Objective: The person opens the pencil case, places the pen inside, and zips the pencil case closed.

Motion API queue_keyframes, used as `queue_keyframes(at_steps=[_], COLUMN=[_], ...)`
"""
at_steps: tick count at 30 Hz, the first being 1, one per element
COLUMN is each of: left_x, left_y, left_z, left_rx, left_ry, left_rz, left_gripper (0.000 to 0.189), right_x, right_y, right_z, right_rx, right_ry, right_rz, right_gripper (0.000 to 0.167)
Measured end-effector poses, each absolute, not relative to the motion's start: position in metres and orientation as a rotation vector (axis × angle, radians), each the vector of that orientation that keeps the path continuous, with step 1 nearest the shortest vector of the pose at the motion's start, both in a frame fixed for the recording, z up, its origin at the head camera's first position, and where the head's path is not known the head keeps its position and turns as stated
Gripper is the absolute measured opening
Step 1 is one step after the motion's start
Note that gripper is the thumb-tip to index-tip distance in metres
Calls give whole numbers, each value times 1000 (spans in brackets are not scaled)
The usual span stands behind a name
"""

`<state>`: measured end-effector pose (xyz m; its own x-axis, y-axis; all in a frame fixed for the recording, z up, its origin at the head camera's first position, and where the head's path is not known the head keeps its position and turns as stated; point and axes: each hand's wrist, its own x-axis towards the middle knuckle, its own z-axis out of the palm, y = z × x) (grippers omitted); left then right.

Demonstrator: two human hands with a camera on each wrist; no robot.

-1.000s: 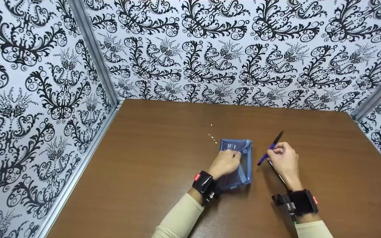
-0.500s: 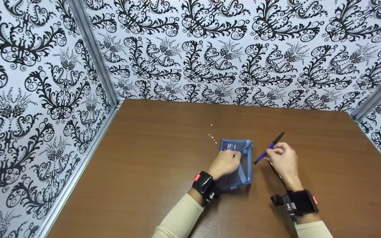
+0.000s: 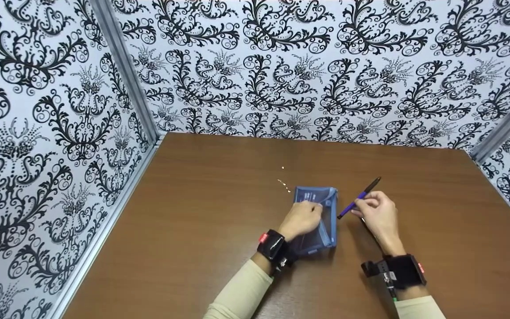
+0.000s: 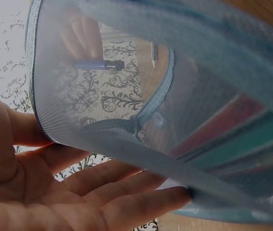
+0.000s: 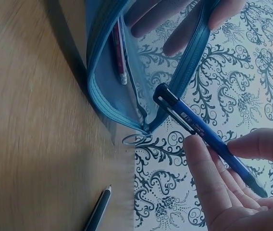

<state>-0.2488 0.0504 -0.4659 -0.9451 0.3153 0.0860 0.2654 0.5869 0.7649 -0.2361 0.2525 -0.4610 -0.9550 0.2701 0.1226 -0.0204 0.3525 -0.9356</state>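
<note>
A blue mesh zip pouch (image 3: 329,221) stands on the table, its zipped mouth gaping to the right. My left hand (image 3: 301,219) grips the rim of that mouth, fingers showing through the mesh in the right wrist view. Inside lies a red pencil (image 5: 119,53) with a white end; red and green long shapes (image 4: 252,132) show through the mesh in the left wrist view. My right hand (image 3: 379,217) pinches a blue pen (image 5: 206,132) with a black clip between thumb and fingers. The pen's clip end is tilted toward the pouch mouth, just beside it.
A dark pencil (image 5: 98,209) lies on the wooden table (image 3: 202,221) below my right hand. Small bright specks (image 3: 284,184) show on the table beyond the pouch. Patterned walls (image 3: 281,66) close off the back and sides.
My right hand has shifted slightly left, bringing the pen's lower end closer to the pouch. The left hand and the pouch have stayed in place.
</note>
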Motion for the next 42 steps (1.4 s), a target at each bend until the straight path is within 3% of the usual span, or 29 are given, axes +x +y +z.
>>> queue_keyframes(at_steps=[42], left_x=[-250], left_y=[51], left_z=[-466], left_rx=[501], left_ry=[2770], left_rz=[1265], left_gripper=[43], right_x=[-236], right_y=[237], right_z=[-468], right_rx=[-211], right_ry=[-2325], right_rz=[1985], right_gripper=[26])
